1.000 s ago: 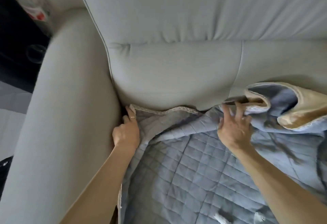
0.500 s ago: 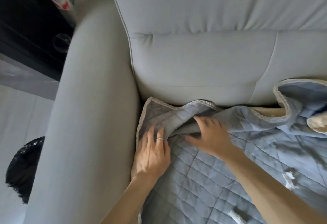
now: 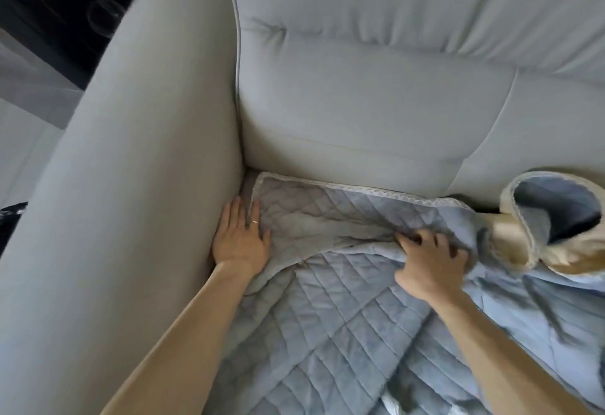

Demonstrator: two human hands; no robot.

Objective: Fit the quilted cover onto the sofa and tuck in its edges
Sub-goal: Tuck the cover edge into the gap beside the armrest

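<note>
Found left hand (image 3: pixel 240 241) laid flat, fingers straight and close together, pressing the left edge of quilted cover (image 3: pixel 327 332) down on the seat of sofa (image 3: pixel 360 103). Noted ring (image 3: pixel 254 224) on one finger. Immediately left of that hand: armrest (image 3: pixel 131 185), just beside its outer edge. Found right hand (image 3: pixel 429 260) well to the right of the left one, fingers curled, gripping a bunched fold of the cover. Between the two hands: a raised ridge of quilting. Beyond both hands: trimmed edge (image 3: pixel 376 191) in plain sight along the foot of the backrest, not tucked in. Right of the right hand: turned-over flap (image 3: pixel 556 218) with cream underside showing, curled into a loop. Nearer than both hands: cover spread over the seat, creased.
</note>
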